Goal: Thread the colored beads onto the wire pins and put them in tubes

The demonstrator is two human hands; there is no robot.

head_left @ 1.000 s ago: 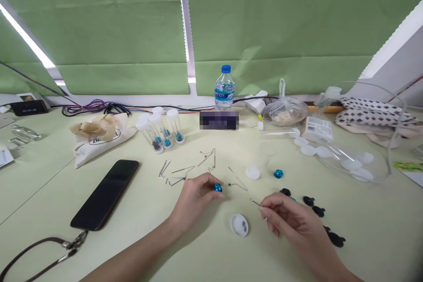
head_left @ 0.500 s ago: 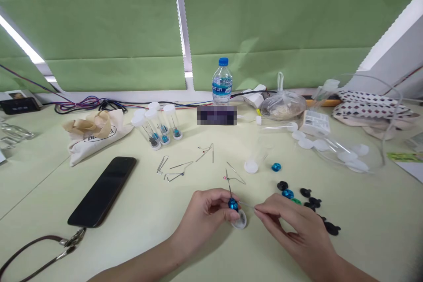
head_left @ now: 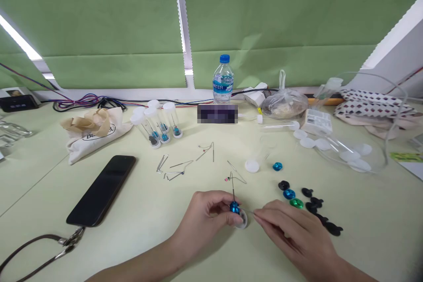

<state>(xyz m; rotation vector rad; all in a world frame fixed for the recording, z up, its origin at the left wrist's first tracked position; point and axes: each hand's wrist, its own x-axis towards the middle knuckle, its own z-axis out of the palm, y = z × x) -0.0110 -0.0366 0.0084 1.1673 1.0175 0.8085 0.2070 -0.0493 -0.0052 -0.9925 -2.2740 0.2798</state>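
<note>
My left hand [head_left: 213, 209] is closed, thumb and fingers pinching a shiny blue metal fitting [head_left: 234, 206]. A slim metal rod [head_left: 233, 191] stands upright out of its top. Against the table, under the fitting, a round white cap [head_left: 243, 219] shows beside my thumb. My right hand [head_left: 294, 229] pinches a thin metal pin [head_left: 248, 210], whose far end meets the side of the blue fitting. Its near end is hidden in the fingers. Just beyond lies a bent wire [head_left: 238, 179] with small beads near it.
Blue, green [head_left: 296, 203] and black fittings [head_left: 316, 202] lie right of my right hand. Bent metal pieces [head_left: 178, 174] are spread ahead. Capped tubes [head_left: 170, 119] and a water bottle [head_left: 223, 81] stand farther back. A phone [head_left: 101, 191] lies left, near a cloth pouch [head_left: 95, 136].
The blue fitting and its rod have shifted slightly, the rod now more upright. My right hand has turned a little with the pin, and the green fitting shows more fully.
</note>
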